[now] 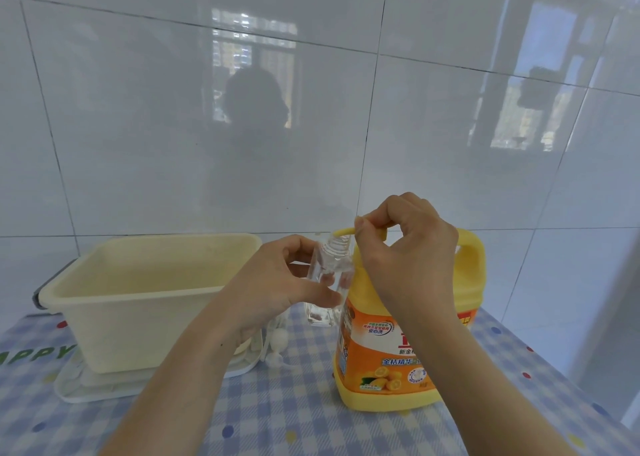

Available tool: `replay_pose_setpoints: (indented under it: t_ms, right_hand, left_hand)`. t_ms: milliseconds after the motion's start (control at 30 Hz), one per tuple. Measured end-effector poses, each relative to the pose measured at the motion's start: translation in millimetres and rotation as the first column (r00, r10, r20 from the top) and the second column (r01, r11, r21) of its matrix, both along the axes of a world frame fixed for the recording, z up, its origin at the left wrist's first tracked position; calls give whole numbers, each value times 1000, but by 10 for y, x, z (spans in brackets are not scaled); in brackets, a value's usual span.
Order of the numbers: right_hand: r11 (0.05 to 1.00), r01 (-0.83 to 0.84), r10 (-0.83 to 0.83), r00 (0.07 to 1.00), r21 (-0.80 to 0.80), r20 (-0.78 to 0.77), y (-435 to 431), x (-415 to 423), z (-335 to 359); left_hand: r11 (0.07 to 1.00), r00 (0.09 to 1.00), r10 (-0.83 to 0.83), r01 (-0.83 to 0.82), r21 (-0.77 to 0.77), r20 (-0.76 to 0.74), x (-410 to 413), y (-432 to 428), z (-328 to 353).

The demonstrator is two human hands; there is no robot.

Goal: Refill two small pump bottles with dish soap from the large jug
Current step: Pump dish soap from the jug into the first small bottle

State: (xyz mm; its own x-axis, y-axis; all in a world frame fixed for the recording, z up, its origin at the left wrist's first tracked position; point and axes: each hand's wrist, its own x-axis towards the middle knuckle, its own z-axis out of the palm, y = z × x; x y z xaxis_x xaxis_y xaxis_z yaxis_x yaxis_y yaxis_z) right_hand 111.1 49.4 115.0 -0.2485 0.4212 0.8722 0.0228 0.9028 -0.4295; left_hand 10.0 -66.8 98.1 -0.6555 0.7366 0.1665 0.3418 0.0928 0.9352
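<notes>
The left hand (277, 282) grips a small clear bottle (329, 261), thumb across its front and fingers curled behind. The bottle is square-sided and see-through, its threaded neck open with no cap, and it leans a little so the mouth sits just beneath the tip of the yellow pump (341, 231) on top of the jug (377, 358). A little residue shows near the bottle's base; whether the base touches the tabletop I cannot tell.

The right hand (408, 244) is curled tightly round the pump, fingertips pinching its spout. The jug is yellow with an orange label showing citrus fruit and a handle on its right side. It stands upright near the right edge of the tabletop (294, 403), which has a blue checked cloth with coloured dots, and the bottle is just beside the jug's left shoulder.

A white pump head (277, 339) with its tube lies on the cloth between jug and tub (138, 282). The cream tub sits on a white tray (86, 391) toward the far left corner, against a glossy tiled wall (173, 109)
</notes>
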Motion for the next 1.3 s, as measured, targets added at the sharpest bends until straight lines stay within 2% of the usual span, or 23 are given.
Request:
replay_pose_setpoints:
  t_ms: [167,333,600,767,967,1300]
  right_hand:
    - [1000,1,-1,1000,-16,-12,1,-23,139]
    - [998,-28,32,997,-57,71,20,7,287]
    - [965,-108,130,988,-239,79,55,79,332]
    - [974,-104,122,990,-203,75,53,80,331]
    - [986,-106,107,994,-128,2,38,65,225]
    - [997,-70,70,997,-8,-44,31,18,1]
  left_hand:
    - [1000,1000,-3,3,21,14,0,-8,9]
    - [997,1000,15,-14,80,-5,29,0,6]
    - [993,998,55,-51,106,-32,21,1,25]
    - [988,996,78,-71,137,-45,31,14,17]
    - [986,994,87,-76,150,-65,17,23,2]
    - [992,991,108,-102,73,-81,-22,34,-36]
